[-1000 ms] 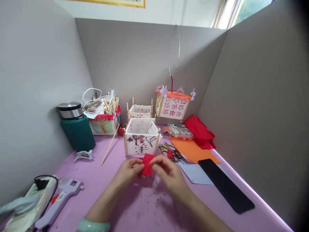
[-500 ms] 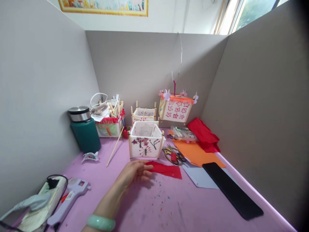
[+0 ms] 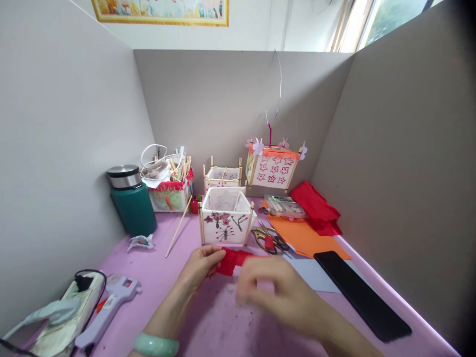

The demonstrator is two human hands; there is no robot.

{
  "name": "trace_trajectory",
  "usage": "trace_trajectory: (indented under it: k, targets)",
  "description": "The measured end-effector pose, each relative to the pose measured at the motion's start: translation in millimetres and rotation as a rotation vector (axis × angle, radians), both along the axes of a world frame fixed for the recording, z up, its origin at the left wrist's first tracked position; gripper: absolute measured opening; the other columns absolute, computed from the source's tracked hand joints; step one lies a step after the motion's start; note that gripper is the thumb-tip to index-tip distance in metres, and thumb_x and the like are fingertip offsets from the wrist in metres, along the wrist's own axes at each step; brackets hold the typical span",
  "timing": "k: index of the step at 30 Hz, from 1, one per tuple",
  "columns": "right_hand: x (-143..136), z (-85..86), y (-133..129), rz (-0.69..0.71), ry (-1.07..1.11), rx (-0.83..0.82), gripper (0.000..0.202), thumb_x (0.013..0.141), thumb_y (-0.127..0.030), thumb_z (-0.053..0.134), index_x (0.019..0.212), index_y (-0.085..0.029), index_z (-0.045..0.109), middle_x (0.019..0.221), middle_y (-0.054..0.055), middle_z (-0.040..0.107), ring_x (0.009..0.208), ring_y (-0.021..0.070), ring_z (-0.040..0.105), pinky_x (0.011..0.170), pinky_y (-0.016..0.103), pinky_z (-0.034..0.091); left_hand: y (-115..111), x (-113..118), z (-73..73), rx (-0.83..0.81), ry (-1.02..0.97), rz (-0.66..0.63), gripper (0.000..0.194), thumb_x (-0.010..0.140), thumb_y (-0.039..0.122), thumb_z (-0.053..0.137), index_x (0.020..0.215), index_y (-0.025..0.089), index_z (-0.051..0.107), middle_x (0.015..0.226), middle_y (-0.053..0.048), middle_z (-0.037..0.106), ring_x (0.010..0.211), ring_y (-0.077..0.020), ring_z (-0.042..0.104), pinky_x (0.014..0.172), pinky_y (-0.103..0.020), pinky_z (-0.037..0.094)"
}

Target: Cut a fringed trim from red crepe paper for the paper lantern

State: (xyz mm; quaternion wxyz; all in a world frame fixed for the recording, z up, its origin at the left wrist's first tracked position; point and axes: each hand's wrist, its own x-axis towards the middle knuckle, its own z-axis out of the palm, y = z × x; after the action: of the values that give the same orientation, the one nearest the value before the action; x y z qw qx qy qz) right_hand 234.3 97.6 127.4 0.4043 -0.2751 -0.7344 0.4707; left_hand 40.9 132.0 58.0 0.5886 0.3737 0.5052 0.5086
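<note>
My left hand [image 3: 203, 263] pinches the left end of a strip of red paper [image 3: 226, 265] between thumb and fingers, low over the table. My right hand [image 3: 269, 285] is over the strip's right part and hides it. Its fingers are curled and smeared by motion. A small pale thing [image 3: 236, 271] shows at its fingertips, too blurred to name. Just behind the strip stands a square white lantern [image 3: 226, 228] with wooden corner sticks and painted blossoms. Scissors [image 3: 268, 240] with dark and gold handles lie to the right of the lantern.
At left are a green thermos [image 3: 134, 208], a hot glue gun [image 3: 109, 310], a power strip [image 3: 67, 317] and a thin stick [image 3: 178, 233]. Orange paper [image 3: 308, 238] and a black phone-like slab [image 3: 360, 295] lie at right. A decorated lantern [image 3: 273, 171] hangs behind; grey panels enclose the table.
My right hand has come into view from the lower right and reached over the red strip. My left hand has closed on the strip's end, and the strip has shifted left.
</note>
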Motion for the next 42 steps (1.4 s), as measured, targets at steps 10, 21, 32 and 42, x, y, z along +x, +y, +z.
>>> trace_trajectory:
  k: [10,21,32,42]
  targets:
    - [-25,-84.8,49,-0.252,-0.046,-0.193,0.032,0.067,-0.024,0.069,0.098,-0.02,0.062,0.083,0.0,0.06,0.073,0.0155,0.053,0.064,0.026,0.042,-2,3,-2.5,-0.026,0.098,-0.044,0.038,0.059,0.043,0.078,0.079,0.012,0.073,0.051,0.002,0.056,0.043,-0.0042,0.034,0.045,-0.02,0.023]
    - [-25,-94.3,54,-0.271,0.276,-0.38,0.03,0.069,-0.045,0.068,0.072,-0.019,0.053,0.064,-0.003,0.053,0.061,0.0125,0.047,0.058,0.023,0.038,-2,15,-8.2,0.046,0.052,-0.15,0.047,0.051,0.04,0.084,0.085,0.014,0.066,0.078,-0.004,0.069,0.07,-0.0157,0.061,0.065,-0.026,0.044]
    - [-25,-94.4,52,-0.205,0.184,-0.351,0.023,0.071,-0.036,0.068,0.081,-0.017,0.058,0.074,-0.001,0.058,0.069,0.015,0.052,0.065,0.025,0.039,0,18,-11.0,0.148,0.346,-0.134,0.04,0.062,0.05,0.072,0.066,0.011,0.061,0.058,0.0,0.057,0.053,-0.0103,0.047,0.052,-0.022,0.033]
    - [-25,-100.4,54,-0.235,0.193,-0.318,0.018,0.072,-0.035,0.064,0.072,-0.019,0.057,0.065,-0.004,0.053,0.063,0.0136,0.048,0.061,0.025,0.038,1,18,-19.2,0.153,0.455,-0.138,0.028,0.065,0.04,0.069,0.064,0.012,0.063,0.058,0.0,0.057,0.055,-0.0122,0.047,0.053,-0.023,0.033]
